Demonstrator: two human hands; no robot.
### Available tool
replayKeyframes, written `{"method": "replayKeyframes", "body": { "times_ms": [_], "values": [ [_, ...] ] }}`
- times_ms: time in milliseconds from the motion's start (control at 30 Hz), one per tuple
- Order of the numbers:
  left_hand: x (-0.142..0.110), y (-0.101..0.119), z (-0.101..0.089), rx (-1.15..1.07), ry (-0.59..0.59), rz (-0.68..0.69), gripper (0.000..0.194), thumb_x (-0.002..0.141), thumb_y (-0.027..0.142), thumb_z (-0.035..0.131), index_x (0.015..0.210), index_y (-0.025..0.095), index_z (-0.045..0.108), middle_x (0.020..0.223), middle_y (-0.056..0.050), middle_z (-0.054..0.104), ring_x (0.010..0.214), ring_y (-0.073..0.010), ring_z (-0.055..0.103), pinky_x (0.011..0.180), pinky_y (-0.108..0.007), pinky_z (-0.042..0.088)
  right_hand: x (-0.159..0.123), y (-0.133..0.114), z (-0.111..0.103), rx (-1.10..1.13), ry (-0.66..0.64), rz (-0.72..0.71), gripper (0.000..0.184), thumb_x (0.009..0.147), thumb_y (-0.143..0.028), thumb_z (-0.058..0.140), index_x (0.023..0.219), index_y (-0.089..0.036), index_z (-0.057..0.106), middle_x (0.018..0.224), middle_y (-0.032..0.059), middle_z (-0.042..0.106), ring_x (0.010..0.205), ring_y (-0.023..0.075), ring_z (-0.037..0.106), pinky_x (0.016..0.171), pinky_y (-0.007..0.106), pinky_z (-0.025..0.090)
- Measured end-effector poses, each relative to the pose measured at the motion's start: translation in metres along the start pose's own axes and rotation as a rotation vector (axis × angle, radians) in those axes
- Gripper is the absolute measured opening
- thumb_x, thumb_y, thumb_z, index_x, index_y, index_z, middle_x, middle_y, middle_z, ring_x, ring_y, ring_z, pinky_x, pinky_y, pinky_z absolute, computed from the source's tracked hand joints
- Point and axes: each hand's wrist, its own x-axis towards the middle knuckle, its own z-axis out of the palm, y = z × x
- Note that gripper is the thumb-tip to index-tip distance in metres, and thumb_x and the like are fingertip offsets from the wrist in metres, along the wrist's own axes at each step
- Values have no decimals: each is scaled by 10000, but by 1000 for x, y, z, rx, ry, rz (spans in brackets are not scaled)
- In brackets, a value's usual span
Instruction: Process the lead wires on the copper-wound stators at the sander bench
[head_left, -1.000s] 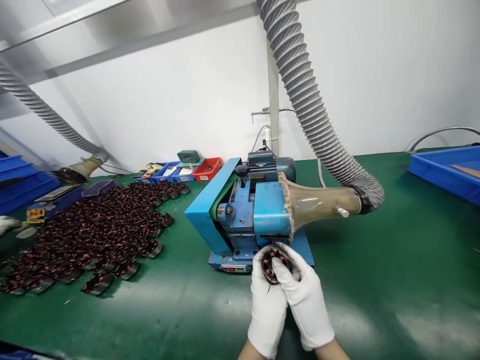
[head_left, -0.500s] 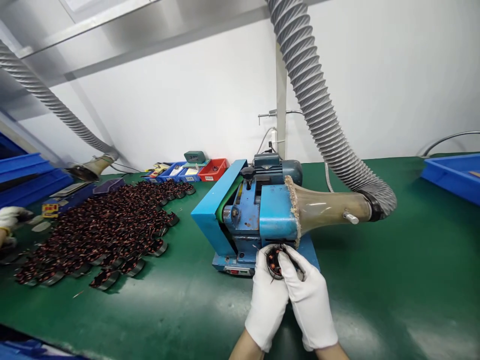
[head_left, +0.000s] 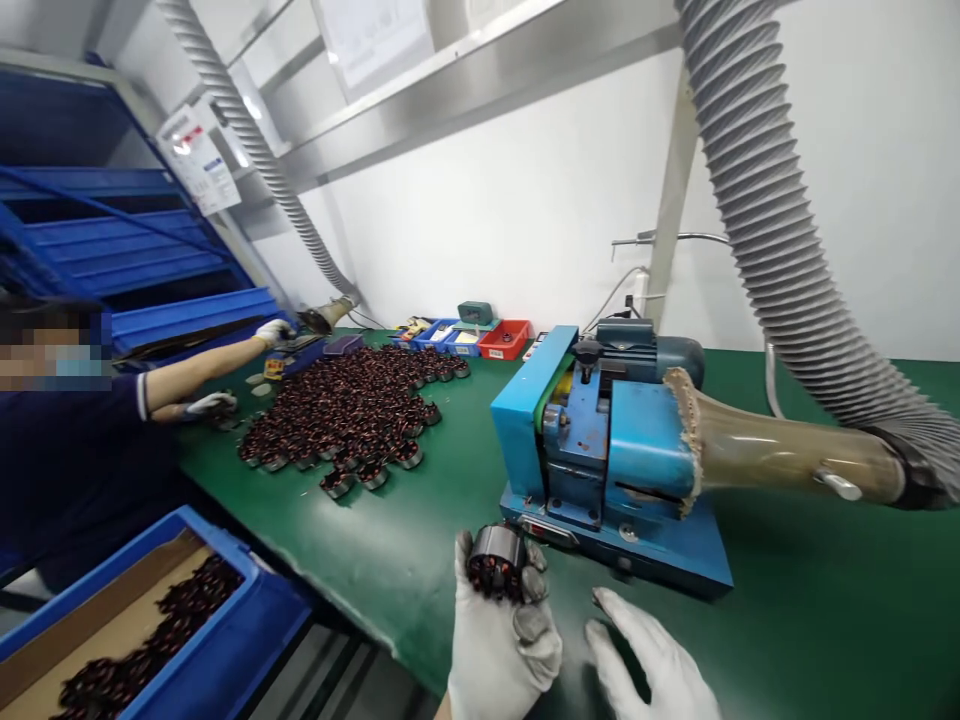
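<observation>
The left hand [head_left: 499, 640], in a white glove with grey-smudged fingertips, has its grip clenched around a wound stator [head_left: 496, 574], a dark ring with copper coils, held up over the near edge of the counter [head_left: 810, 610]. The right hand [head_left: 649, 665], also gloved, is released, fingers spread and holding nothing, hovering just beside the left above the green mat. Just beyond both hands stands a blue bench machine [head_left: 611, 460] with a motor on top; a translucent funnel [head_left: 772, 455] on its right side joins a grey ribbed extraction hose [head_left: 780, 220] that rises out of view. Farther left on the counter lies a wide heap of stators [head_left: 349, 405], and behind it small blue and red parts bins [head_left: 476, 338] sit against the white wall. A co-worker's gloved hand [head_left: 210, 404] rests at the far side of the heap. Below the counter's left edge a blue crate [head_left: 240, 625] holds more stators, and blue shelving [head_left: 120, 250] fills the left.
</observation>
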Motion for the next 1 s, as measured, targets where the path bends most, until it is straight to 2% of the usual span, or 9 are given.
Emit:
{"method": "replayKeyframes", "body": {
  "times_ms": [133,200,300,433,533,700,800,900,1000],
  "values": [
    [-10,21,-34,1091,513,300,665,673,769,361,879,179,591,792,-49,648,692,-166,602,667,-299,464,19,15,11,-188,123,-306,401,906,-396,338,961,-145,645,912,82,686,828,253,634,689,358,520],
    [-20,42,-53,1458,678,344,581,552,680,600,830,170,587,834,-81,637,816,-250,591,781,-378,438,31,13,19,-213,208,-448,329,910,-291,373,997,-100,626,954,112,669,893,261,599,794,395,463],
    [-39,84,-75,1743,856,372,494,437,429,761,828,176,598,1015,-107,591,1041,-323,484,951,-419,315,50,9,38,-248,275,-589,254,896,-216,429,1013,-95,619,957,125,656,884,246,570,807,392,407],
    [-61,141,-90,2044,1202,438,604,627,432,608,1121,103,500,1304,-196,389,1254,-363,240,1036,-469,137,71,6,63,-308,315,-584,250,896,-269,450,791,-163,652,737,67,641,645,184,525,598,314,339],
    [-67,166,-98,2174,1432,425,629,740,469,477,1200,41,432,1325,-237,365,1266,-369,229,1026,-480,145,80,5,69,-302,331,-592,290,884,-294,478,657,-182,620,616,35,591,546,164,456,523,293,257],
    [-66,174,-108,2318,1615,338,590,781,506,428,1203,94,461,1311,-166,439,1240,-323,320,1014,-427,217,81,7,70,-398,333,-613,320,892,-280,437,646,-206,628,632,40,598,561,186,463,519,282,262],
    [-67,171,-107,2365,1641,307,595,790,522,421,1197,92,478,1293,-159,463,1228,-314,344,1008,-411,239,80,6,70,-418,362,-613,261,855,-284,485,665,-226,653,665,48,619,555,194,483,504,280,269],
    [-70,166,-104,2390,1642,297,588,803,535,420,1195,100,480,1294,-152,460,1225,-297,353,1004,-417,251,78,0,68,-447,291,-511,225,810,-297,532,638,-226,659,693,70,629,529,205,492,478,284,275],
    [-72,166,-102,2397,1642,290,555,819,538,433,1195,132,468,1286,-122,460,1217,-269,365,1004,-456,248,72,-5,67,-378,218,-442,234,800,-353,528,717,-198,683,784,120,638,645,261,551,539,341,389]
  ]
}}
